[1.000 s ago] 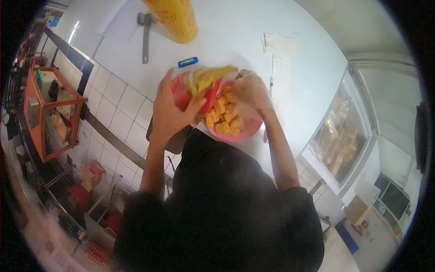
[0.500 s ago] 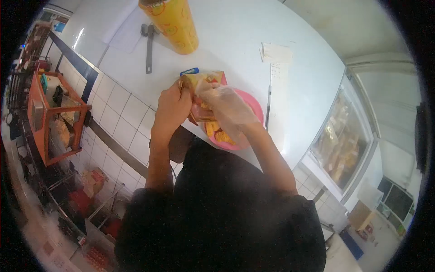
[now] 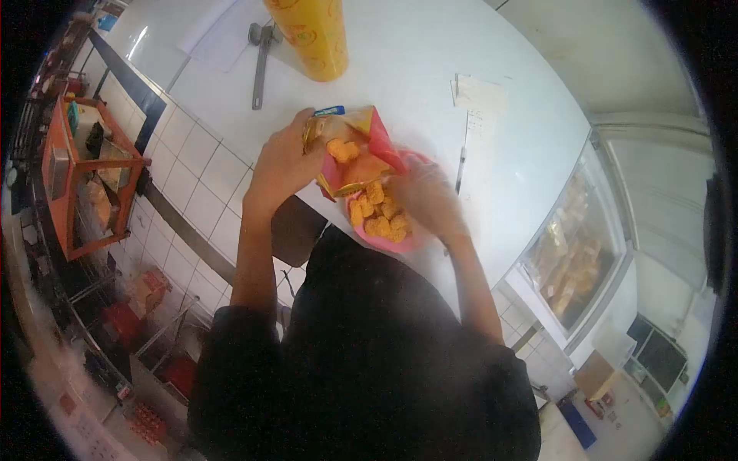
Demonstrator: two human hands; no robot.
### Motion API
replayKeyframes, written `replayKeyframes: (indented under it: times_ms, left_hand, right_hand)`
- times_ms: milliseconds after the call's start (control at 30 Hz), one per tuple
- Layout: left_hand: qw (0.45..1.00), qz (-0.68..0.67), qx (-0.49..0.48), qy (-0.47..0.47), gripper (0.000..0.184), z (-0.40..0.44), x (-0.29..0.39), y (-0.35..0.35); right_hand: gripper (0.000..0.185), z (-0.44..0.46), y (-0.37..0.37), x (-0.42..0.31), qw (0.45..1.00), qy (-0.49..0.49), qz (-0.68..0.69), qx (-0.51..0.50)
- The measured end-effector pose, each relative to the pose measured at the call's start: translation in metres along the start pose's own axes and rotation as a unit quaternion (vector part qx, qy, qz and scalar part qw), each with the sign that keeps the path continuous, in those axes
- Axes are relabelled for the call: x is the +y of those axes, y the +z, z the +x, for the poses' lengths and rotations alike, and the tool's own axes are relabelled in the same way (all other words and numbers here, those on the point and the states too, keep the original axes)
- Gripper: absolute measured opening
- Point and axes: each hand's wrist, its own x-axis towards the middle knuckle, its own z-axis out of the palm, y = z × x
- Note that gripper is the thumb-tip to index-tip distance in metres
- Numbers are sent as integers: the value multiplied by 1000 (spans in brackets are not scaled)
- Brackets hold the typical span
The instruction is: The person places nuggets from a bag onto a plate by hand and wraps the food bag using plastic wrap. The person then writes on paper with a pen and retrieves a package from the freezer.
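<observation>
My left hand (image 3: 286, 167) grips the left side of an open red-and-yellow food packet (image 3: 382, 147). Inside its mouth lie breaded nuggets (image 3: 343, 150). More golden nuggets (image 3: 388, 224) rest on a pink plate (image 3: 401, 246) just below and to the right of the packet. My right hand (image 3: 429, 201), in a clear plastic glove, is over the plate's right side beside the packet's lower edge. Motion smears it and its fingertips are hidden, so I cannot make out whether it holds anything.
Beyond the packet stand a tall yellow cup (image 3: 314, 40) and a grey long-handled utensil (image 3: 260, 77) on the white table (image 3: 415, 69). Paper slips (image 3: 480, 94) and a pen (image 3: 461, 173) lie to the right. A glass-topped chest (image 3: 569, 261) holds bagged items; an orange cabinet (image 3: 68, 207) stands left.
My right hand has moved from the packet's mouth rightward and down to the plate. The packet's opening now shows nuggets inside, and my left hand still grips its side.
</observation>
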Motion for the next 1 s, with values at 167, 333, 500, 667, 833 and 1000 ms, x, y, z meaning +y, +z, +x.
replayKeyframes:
  times_ms: [167,333,500,667,833,1000]
  left_hand:
    - [981,48,82,168,47,13,10,1]
    - [965,210,-4,159,22,24,28,-3]
    - [971,212,38,106,22,43,45,-1]
    - [977,174,69,101,23,39,28,10]
    - [983,135,59,112,24,41,17,0]
    - [992,75,46,92,24,32,16,-11]
  right_hand:
    - [38,6,28,36,997,-68,-7,43]
    - [35,6,28,27,996,-43,51,60]
    - [32,8,18,21,998,-42,-44,16]
    - [27,12,28,20,986,-4,-166,-10]
    - [28,9,28,30,974,36,-223,30]
    - [34,-3,-11,37,997,25,-14,70]
